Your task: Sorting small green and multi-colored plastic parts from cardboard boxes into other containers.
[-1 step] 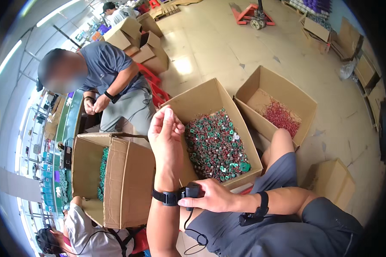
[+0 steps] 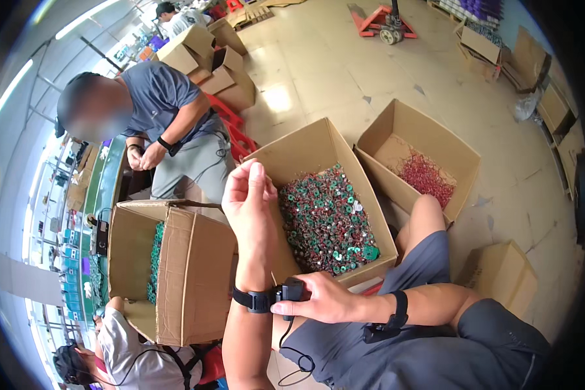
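Around the person's two bare hands stand three cardboard boxes with contents in view: one box of mixed small parts point(image 2: 313, 148), its green, silver and dark red pieces too many to count; one box of thin red pieces point(image 2: 378, 135) beyond it to the right; and one worn brown box point(image 2: 208, 279) on the left with a layer of green parts point(image 2: 155, 266) inside. Each forearm bears one black strap, the left strap point(image 2: 253, 300) carrying one black device point(image 2: 293, 290) with one dark cable point(image 2: 286, 333) hanging from it. Three other people are in view, the nearest a seated person in a grey shirt point(image 2: 166, 91). The left hand point(image 2: 248, 192) is raised beside the mixed box, fingers loosely curled and thumb upward; whether the fingertips meet, or pinch anything, cannot be told. The right hand point(image 2: 318, 296) is partly closed about the black device, thumb on its near side, fingers at its far side. The two hands are apart from each other, and the device lies on the left wrist, below the left hand and at the right hand's fingertips
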### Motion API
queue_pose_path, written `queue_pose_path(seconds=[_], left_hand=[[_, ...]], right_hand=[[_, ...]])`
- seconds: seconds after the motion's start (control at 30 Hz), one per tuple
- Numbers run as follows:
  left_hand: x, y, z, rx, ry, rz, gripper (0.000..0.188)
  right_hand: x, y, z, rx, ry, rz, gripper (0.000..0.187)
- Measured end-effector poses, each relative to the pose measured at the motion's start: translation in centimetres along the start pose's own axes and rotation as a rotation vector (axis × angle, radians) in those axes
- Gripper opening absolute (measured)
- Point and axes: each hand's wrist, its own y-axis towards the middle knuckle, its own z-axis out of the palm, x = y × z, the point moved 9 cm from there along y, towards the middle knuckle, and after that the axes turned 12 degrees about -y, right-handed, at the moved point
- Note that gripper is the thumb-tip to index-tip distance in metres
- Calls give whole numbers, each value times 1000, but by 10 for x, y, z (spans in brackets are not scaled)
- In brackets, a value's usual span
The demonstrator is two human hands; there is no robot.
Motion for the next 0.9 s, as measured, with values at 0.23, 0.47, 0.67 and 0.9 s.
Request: queue_pose_path(seconds=[0.23,0.47,0.67,0.9], left_hand=[[-24,-25,32,179,1124,766,7],[34,-11,-49,-249,74,16,12],[18,-53,20,394,1243,621,11],[144,-99,1,915,1942,504,8]], right_hand=[[-35,-10,14,75,66,109,33],[-37,-19,27,193,273,195,27],[-37,-19,11,282,-372,194,30],[50,9,-12,-188,-804,-372,32]])
